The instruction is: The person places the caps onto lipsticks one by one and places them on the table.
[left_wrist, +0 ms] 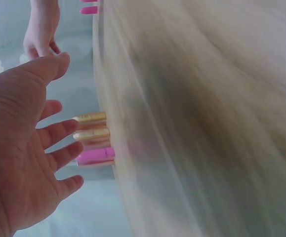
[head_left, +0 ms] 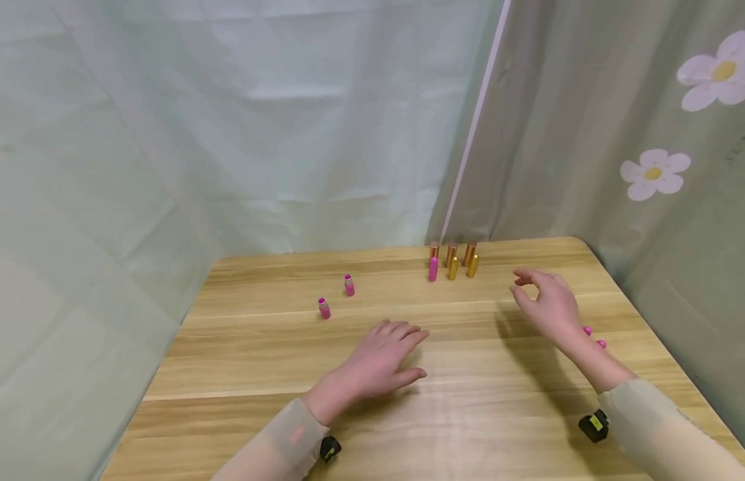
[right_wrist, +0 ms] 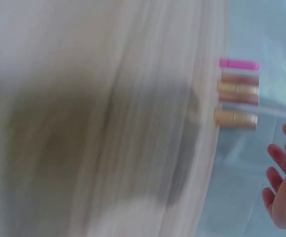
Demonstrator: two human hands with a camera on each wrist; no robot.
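My left hand (head_left: 375, 361) hovers over the middle of the table, fingers spread and holding nothing. My right hand (head_left: 549, 304) is raised at the right, thumb and forefinger curved with a gap between them. Nearest to it stand two slim gold bullet-shaped tubes (head_left: 472, 266) and a pink one (head_left: 433, 269), all upright in a row. Directly behind this row are three copper-coloured tubes (head_left: 470, 254). Two short pink tubes with open tops (head_left: 325, 308) stand apart at the left. Beside my right wrist two rounded pink pieces (head_left: 601, 344) show, partly hidden by the arm.
The wood-grain table (head_left: 240, 374) ends at a rounded back edge against a pale curtain (head_left: 324, 133). White flowers (head_left: 655, 174) decorate the curtain at the right. Black wrist cameras (head_left: 594, 425) sit under both sleeves.
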